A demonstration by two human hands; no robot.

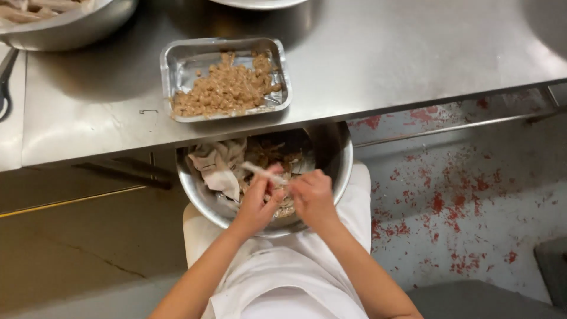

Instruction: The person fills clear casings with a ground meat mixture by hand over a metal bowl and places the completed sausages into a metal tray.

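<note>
A round steel bowl (333, 171) rests on my lap, half under the table edge, filled with pale husks and brown scraps (221, 165). My left hand (257, 204) and my right hand (312, 198) meet over the bowl, both pinching a thin pale strip (263, 173) that sticks out to the upper left. On the steel table (378, 53) just above sits a rectangular metal tray (180, 62) holding a heap of small brown peeled pieces (227, 88).
A large steel bowl (65, 29) with pale sticks stands at the table's back left. A white plate rim (260, 3) shows at the top edge. To the right is a floor with worn red paint (460, 195). White apron cloth (283, 277) covers my lap.
</note>
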